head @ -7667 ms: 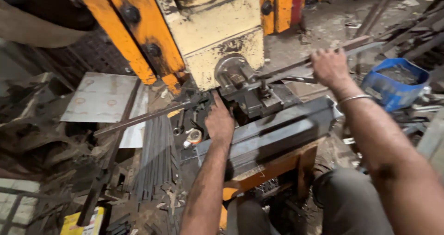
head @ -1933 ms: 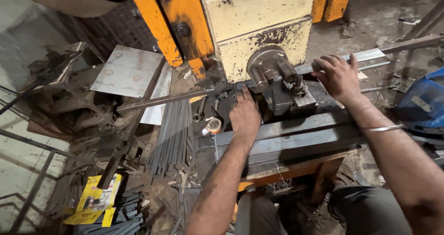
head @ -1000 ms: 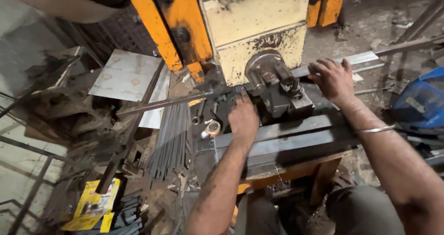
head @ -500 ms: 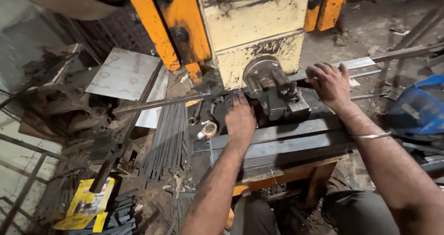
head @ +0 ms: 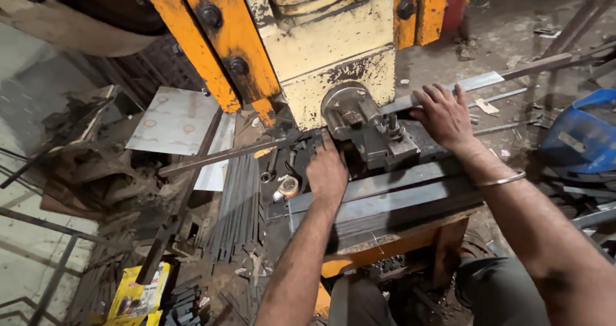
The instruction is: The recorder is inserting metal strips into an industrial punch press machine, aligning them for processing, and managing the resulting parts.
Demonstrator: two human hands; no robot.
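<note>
A long flat steel bar (head: 224, 154) runs from the left through the die (head: 372, 130) of a yellow and orange press (head: 321, 43) and out to the right (head: 500, 77). My left hand (head: 326, 171) grips the bar just left of the die. On the bar's right length rests my right hand (head: 443, 114), closed over it beside the die block; a metal bangle sits on that wrist. The press bed (head: 391, 201) is a dark steel plate below both hands.
A bundle of cut flat strips (head: 237, 214) lies left of the bed beside a small round tin (head: 288, 185). A steel sheet (head: 170, 120) lies further left. A blue crate (head: 581, 140) stands at the right, a yellow packet (head: 138, 294) on the floor.
The view has shifted slightly. My right hand has slid a little left along the bar toward the die. My left hand stays on the bar at the die.
</note>
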